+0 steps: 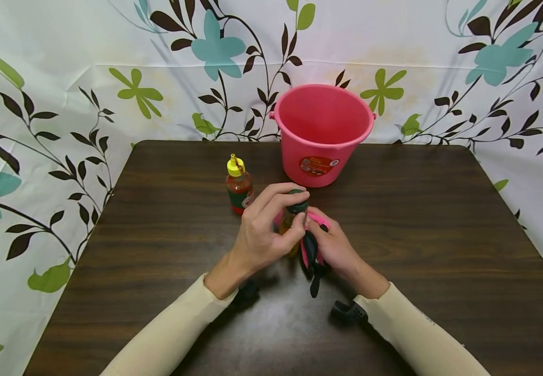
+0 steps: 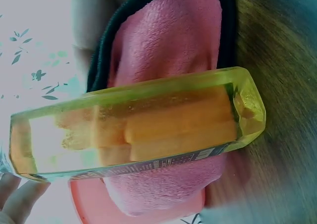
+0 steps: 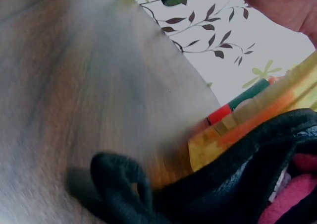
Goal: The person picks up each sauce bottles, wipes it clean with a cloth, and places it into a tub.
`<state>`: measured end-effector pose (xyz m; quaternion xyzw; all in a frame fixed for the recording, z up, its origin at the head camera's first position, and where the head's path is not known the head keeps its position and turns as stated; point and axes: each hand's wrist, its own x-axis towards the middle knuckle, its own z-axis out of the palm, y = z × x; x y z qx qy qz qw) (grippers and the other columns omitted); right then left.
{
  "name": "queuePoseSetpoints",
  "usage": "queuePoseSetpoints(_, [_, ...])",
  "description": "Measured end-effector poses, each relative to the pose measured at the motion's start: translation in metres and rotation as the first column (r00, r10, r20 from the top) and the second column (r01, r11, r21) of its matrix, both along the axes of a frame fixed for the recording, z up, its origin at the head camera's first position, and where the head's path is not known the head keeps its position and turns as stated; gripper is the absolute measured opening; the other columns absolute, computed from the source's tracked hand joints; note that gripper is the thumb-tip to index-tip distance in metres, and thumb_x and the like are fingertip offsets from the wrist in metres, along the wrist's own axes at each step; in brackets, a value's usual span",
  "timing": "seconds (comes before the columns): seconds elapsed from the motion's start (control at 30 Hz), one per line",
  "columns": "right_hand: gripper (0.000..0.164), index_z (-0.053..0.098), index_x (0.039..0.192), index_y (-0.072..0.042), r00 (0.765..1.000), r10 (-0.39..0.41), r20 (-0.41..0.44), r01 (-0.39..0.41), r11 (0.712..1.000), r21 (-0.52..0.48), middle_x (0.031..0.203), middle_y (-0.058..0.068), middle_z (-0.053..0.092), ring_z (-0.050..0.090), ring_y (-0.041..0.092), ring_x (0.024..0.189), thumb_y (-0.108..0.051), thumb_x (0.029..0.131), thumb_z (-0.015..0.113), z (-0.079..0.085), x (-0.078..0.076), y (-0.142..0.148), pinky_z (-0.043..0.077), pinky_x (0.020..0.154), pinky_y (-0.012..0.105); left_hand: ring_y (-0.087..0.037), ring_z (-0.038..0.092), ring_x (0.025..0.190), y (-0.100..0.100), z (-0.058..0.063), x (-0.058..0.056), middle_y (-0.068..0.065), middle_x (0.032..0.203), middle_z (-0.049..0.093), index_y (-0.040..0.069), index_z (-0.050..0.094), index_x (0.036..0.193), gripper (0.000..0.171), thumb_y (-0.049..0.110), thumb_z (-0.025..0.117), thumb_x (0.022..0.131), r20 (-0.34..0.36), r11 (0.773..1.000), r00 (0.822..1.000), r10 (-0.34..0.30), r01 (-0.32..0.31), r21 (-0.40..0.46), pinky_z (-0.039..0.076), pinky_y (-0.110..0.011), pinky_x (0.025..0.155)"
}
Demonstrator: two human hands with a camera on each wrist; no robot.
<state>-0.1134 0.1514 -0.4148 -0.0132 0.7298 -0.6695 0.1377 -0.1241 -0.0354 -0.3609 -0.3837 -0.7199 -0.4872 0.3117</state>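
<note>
My left hand (image 1: 264, 224) grips a clear squarish bottle (image 2: 178, 127) by its dark green cap (image 1: 298, 204), with fingers over the top and thumb at the near side. Yellow-orange contents show through the bottle's walls, and a printed label runs along one side. My right hand (image 1: 337, 245) holds a pink fuzzy cloth (image 2: 168, 38) with black edging against the bottle. In the left wrist view the cloth shows on both sides of the bottle, behind it. A black loop (image 3: 119, 184) hangs from the cloth toward the tabletop.
A red sauce bottle (image 1: 239, 192) with a yellow nozzle cap stands upright just left of my hands. Behind them, a pink bucket (image 1: 295, 159) stands near the table's back edge. The dark wooden table (image 1: 168, 230) meets a floral-printed sheet (image 1: 126, 42) at the back.
</note>
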Motion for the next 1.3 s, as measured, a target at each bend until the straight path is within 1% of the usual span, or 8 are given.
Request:
queuePoseSetpoints(0.1, [0.034, 0.060, 0.144, -0.016, 0.999, 0.032, -0.042, -0.030, 0.999, 0.045, 0.098, -0.001, 0.065, 0.060, 0.015, 0.085, -0.024, 0.113, 0.049, -0.002, -0.002, 0.002, 0.051, 0.074, 0.025, -0.026, 0.072, 0.108, 0.001, 0.001, 0.000, -0.017, 0.121, 0.073, 0.001, 0.074, 0.119, 0.032, 0.004, 0.072, 0.087, -0.010, 1.000, 1.000, -0.004, 0.004, 0.007, 0.063, -0.036, 0.085])
queuePoseSetpoints(0.23, [0.028, 0.064, 0.135, -0.018, 0.993, 0.080, -0.083, -0.070, 0.991, 0.117, 0.086, 0.004, 0.060, 0.054, 0.016, 0.063, -0.027, 0.112, 0.051, -0.005, -0.005, 0.004, 0.046, 0.057, 0.027, -0.026, 0.073, 0.108, 0.001, 0.002, 0.001, -0.016, 0.120, 0.073, 0.001, 0.075, 0.118, 0.032, 0.005, 0.073, 0.087, -0.018, 1.000, 1.000, 0.002, -0.002, 0.012, 0.063, -0.037, 0.092])
queuePoseSetpoints(0.47, [0.027, 0.066, 0.132, -0.015, 0.988, 0.096, -0.118, -0.073, 0.980, 0.188, 0.095, 0.003, 0.063, 0.058, 0.017, 0.081, -0.028, 0.112, 0.053, -0.008, -0.007, 0.005, 0.048, 0.073, 0.027, -0.026, 0.072, 0.108, 0.001, 0.001, 0.001, -0.017, 0.120, 0.073, 0.000, 0.074, 0.118, 0.031, 0.005, 0.073, 0.087, -0.017, 1.000, 1.000, -0.004, 0.004, 0.016, 0.063, -0.037, 0.091])
queuePoseSetpoints(0.57, [0.029, 0.065, 0.136, -0.019, 0.997, 0.054, -0.060, -0.045, 0.989, 0.141, 0.093, 0.002, 0.064, 0.057, 0.018, 0.075, -0.028, 0.112, 0.053, -0.008, -0.005, 0.004, 0.048, 0.067, 0.027, -0.025, 0.072, 0.109, 0.001, 0.001, 0.001, -0.017, 0.121, 0.073, 0.000, 0.073, 0.118, 0.030, 0.005, 0.072, 0.088, -0.013, 1.000, 1.000, -0.009, 0.009, 0.010, 0.062, -0.036, 0.090])
queuePoseSetpoints(0.73, [0.032, 0.065, 0.140, -0.021, 1.000, -0.015, 0.020, 0.015, 0.999, 0.037, 0.102, -0.001, 0.067, 0.060, 0.020, 0.090, -0.025, 0.110, 0.053, 0.001, 0.000, 0.000, 0.052, 0.079, 0.029, -0.025, 0.071, 0.108, 0.001, 0.000, 0.001, -0.017, 0.121, 0.073, 0.000, 0.073, 0.119, 0.030, 0.006, 0.071, 0.089, -0.015, 1.000, 1.000, -0.001, 0.001, 0.008, 0.060, -0.033, 0.083])
queuePoseSetpoints(0.8, [0.034, 0.065, 0.142, -0.019, 0.999, -0.032, 0.030, 0.032, 0.999, -0.002, 0.106, -0.002, 0.068, 0.061, 0.020, 0.096, -0.023, 0.111, 0.052, 0.007, 0.002, -0.002, 0.053, 0.085, 0.028, -0.025, 0.071, 0.107, 0.001, 0.000, 0.001, -0.017, 0.121, 0.073, 0.000, 0.074, 0.118, 0.030, 0.006, 0.071, 0.089, -0.020, 1.000, 1.000, 0.001, -0.001, 0.011, 0.057, -0.032, 0.079])
queuePoseSetpoints(1.03, [0.039, 0.060, 0.149, -0.022, 0.994, -0.092, 0.062, 0.099, 0.988, -0.120, 0.110, -0.002, 0.068, 0.066, 0.016, 0.088, -0.029, 0.112, 0.052, 0.036, 0.009, -0.002, 0.059, 0.079, 0.024, -0.023, 0.067, 0.098, 0.002, -0.001, 0.000, -0.018, 0.121, 0.072, 0.000, 0.073, 0.119, 0.030, 0.005, 0.070, 0.089, -0.021, 1.000, 1.000, -0.010, 0.010, 0.018, 0.056, -0.037, 0.067])
queuePoseSetpoints(1.3, [0.043, 0.053, 0.154, -0.023, 0.995, -0.093, 0.022, 0.095, 0.952, -0.289, 0.141, 0.005, 0.061, 0.070, 0.018, 0.108, -0.030, 0.112, 0.051, 0.065, 0.015, 0.002, 0.064, 0.089, 0.029, -0.029, 0.071, 0.113, 0.002, 0.000, -0.001, -0.019, 0.121, 0.072, -0.001, 0.074, 0.119, 0.032, 0.005, 0.074, 0.087, -0.036, 1.000, 0.999, -0.022, 0.023, 0.019, 0.062, -0.038, 0.100])
